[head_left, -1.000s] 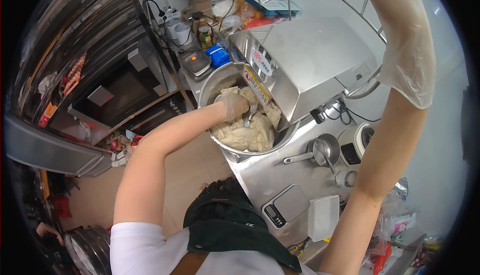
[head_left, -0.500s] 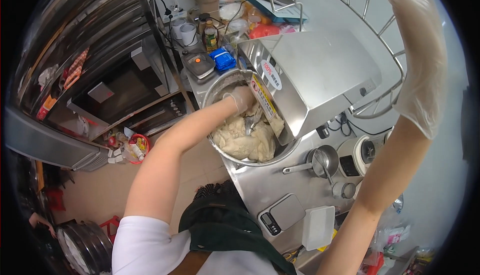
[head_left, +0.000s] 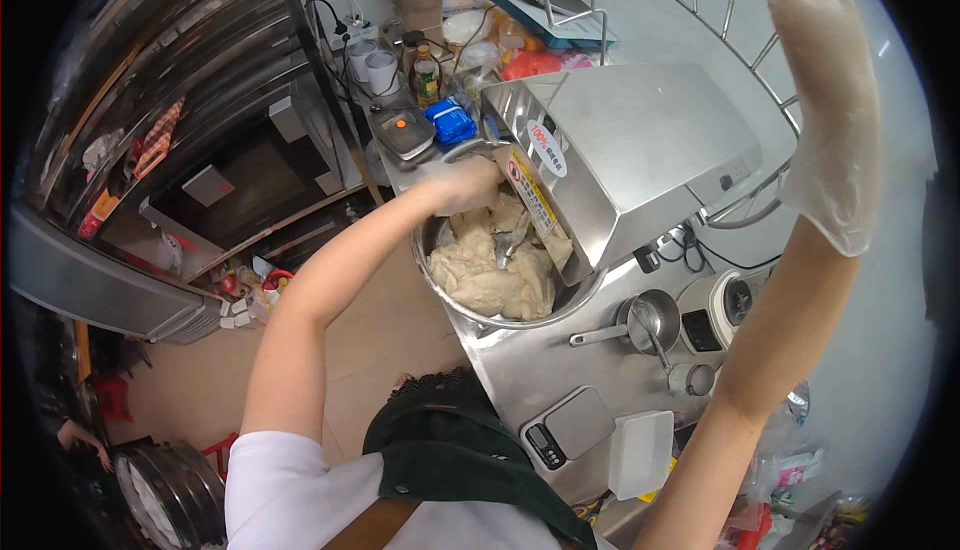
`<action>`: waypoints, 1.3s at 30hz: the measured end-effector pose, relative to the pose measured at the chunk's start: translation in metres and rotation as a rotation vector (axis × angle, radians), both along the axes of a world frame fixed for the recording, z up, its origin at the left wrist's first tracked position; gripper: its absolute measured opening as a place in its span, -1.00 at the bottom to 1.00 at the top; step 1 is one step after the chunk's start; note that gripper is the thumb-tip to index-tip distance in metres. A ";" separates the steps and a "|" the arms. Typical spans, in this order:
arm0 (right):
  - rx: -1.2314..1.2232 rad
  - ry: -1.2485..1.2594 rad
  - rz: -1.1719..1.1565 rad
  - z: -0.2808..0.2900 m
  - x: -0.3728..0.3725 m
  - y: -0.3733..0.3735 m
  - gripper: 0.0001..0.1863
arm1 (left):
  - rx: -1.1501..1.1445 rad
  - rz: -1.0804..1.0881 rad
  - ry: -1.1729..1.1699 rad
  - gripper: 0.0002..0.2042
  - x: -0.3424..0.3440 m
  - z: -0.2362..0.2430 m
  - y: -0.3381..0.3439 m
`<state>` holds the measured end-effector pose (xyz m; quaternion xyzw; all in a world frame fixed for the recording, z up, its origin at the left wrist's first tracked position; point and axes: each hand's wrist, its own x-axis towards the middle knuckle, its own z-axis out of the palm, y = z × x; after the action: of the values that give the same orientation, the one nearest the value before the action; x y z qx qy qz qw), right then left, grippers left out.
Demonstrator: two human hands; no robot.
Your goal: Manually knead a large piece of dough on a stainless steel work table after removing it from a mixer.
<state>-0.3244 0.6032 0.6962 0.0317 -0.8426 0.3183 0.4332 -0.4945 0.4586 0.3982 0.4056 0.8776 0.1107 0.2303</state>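
Reaching left hand (head_left: pixel 462 182) into dough (head_left: pixel 495 270) bowl (head_left: pixel 440 285).

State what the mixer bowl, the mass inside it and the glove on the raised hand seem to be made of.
Mixer bowl: likely stainless steel, brushed grey with reflections on its rim.
Mass in the bowl: soft dough by the look, pale cream, matte, lumpy and torn.
Glove on the right hand: thin clear plastic film, loose, wrinkled, see-through.
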 end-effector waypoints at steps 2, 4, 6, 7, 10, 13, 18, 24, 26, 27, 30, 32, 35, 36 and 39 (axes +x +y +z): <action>0.100 -0.030 0.135 -0.003 -0.002 -0.004 -0.77 | 0.261 -0.024 -0.073 -0.52 0.005 0.033 -0.047; 0.361 0.030 0.203 -0.038 -0.002 -0.018 -0.73 | 0.489 0.206 -0.111 -0.51 0.015 0.057 -0.093; 0.618 0.056 0.085 -0.093 0.002 -0.058 -0.66 | 0.738 0.400 -0.205 -0.55 0.023 0.071 -0.134; 0.754 0.144 0.043 -0.119 0.003 -0.083 -0.55 | 0.834 0.458 -0.136 -0.57 0.027 0.075 -0.151; 0.863 -0.002 0.096 -0.194 0.021 -0.122 -0.41 | 1.017 0.632 -0.118 -0.56 0.043 0.073 -0.189; 1.061 -0.141 0.083 -0.244 0.033 -0.129 -0.43 | 1.028 0.677 -0.150 -0.58 0.058 0.057 -0.204; 1.154 -0.183 0.089 -0.282 0.035 -0.125 -0.42 | 1.138 0.639 -0.102 -0.68 0.074 0.013 -0.176; 1.195 -0.251 0.090 -0.314 0.038 -0.121 -0.47 | 1.039 0.153 0.422 -0.82 0.098 -0.028 -0.123; 1.173 -0.339 0.130 -0.317 0.039 -0.121 -0.50 | 1.044 0.181 0.395 -0.81 0.107 -0.033 -0.115; 1.119 -0.274 0.130 -0.315 0.040 -0.119 -0.52 | 1.042 0.210 0.382 -0.81 0.109 -0.033 -0.113; 0.883 -0.085 0.132 -0.303 0.057 -0.107 -0.56 | 1.006 0.230 0.495 -0.80 0.118 -0.033 -0.103; 0.610 0.068 0.166 -0.295 0.081 -0.089 -0.59 | 0.985 0.218 0.446 -0.65 0.124 -0.034 -0.092; 0.331 -0.040 -0.093 -0.297 0.134 -0.045 -0.72 | 0.827 0.258 0.497 -0.55 0.131 -0.037 -0.074; 0.300 0.049 -0.392 -0.305 0.145 -0.030 -0.82 | 0.783 0.277 0.534 -0.54 0.132 -0.037 -0.069; -0.528 0.236 -0.591 -0.358 0.131 0.024 -0.75 | 0.693 0.331 0.612 -0.50 0.133 -0.039 -0.062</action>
<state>-0.1933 0.6271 0.3378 -0.2876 -0.6494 0.3796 0.5928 -0.3615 0.3970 0.3595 0.3273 0.8692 0.3071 -0.2076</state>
